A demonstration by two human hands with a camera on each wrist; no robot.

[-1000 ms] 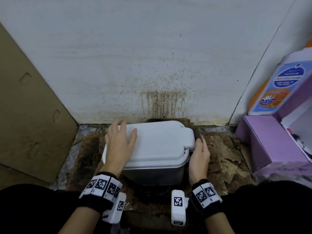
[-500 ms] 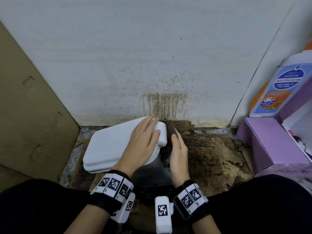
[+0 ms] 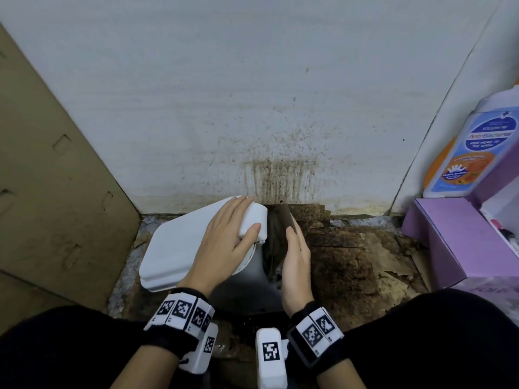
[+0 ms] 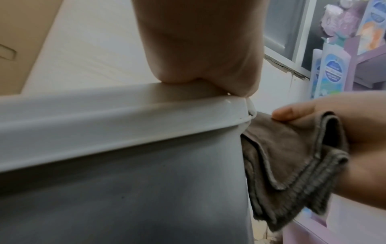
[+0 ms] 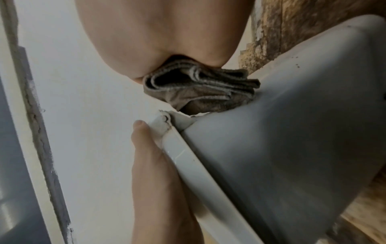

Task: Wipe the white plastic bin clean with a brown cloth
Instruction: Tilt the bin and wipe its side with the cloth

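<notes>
A white plastic bin (image 3: 179,248) with a shut lid stands on the floor by the wall, turned at an angle. My left hand (image 3: 224,240) lies over the lid's right end tab, fingers on top and thumb against its near edge, gripping it. My right hand (image 3: 296,259) holds a folded brown cloth (image 3: 276,240) and presses it to the bin's grey side just under the lid. The left wrist view shows the cloth (image 4: 282,156) pinned under my right thumb beside the bin (image 4: 125,181). In the right wrist view the cloth (image 5: 198,89) is bunched against the bin (image 5: 292,132).
A brown cardboard sheet (image 3: 56,192) leans at the left. A purple box (image 3: 449,242) and an antibacterial wash bottle (image 3: 477,153) stand at the right. The wall (image 3: 280,178) is splashed brown, and stained board (image 3: 342,265) covers the floor. My dark-clad knees frame the bottom.
The bin has swung round and to the left. My left hand went from the lid's left part to its right end. The right hand followed with the cloth, now showing more.
</notes>
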